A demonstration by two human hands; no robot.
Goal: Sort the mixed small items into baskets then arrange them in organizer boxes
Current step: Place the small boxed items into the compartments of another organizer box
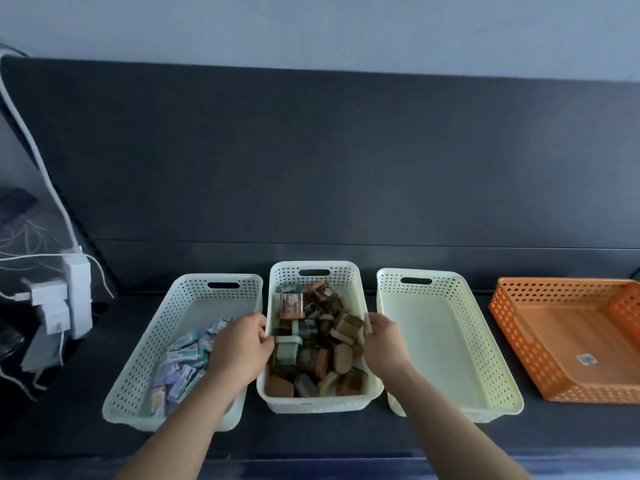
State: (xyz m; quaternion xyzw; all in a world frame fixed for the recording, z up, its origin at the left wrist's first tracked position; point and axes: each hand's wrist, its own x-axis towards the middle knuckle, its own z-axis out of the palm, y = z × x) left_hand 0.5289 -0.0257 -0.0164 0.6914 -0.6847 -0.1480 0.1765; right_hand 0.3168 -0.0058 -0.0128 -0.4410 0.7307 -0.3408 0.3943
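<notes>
Gripping the middle basket (313,407) by its long sides: left hand (242,344) curled over the left rim, right hand (382,341) curled at the right rim, neither spread wide. Hard to tell whether the right fingers also pinch something pale there.

Piled between the hands, brown and green small items (322,355), heaped close to the rim. Underneath, the dark counter (311,441). Just beside on the left, the left basket (138,403), holding a loose drift of pale blue and purple packets (183,362). Just beside on the right, the right basket (450,341), with only bare floor showing. Further right, an orange tray (571,341). Off at the left edge, a white power strip (78,299) with plugs and cables.

Probably a lift or shift of the full basket, judging by the two-sided grip. To do it well:
- Keep both grips opposite each other and hooked firmly under the rim lip.
- Raise evenly and level, to stop the heap sliding toward one end.
- Clear the neighbouring rims before moving sideways.
- Set down flat before letting go.
- Mind the tall pieces at the far end, likeliest to topple out.
</notes>
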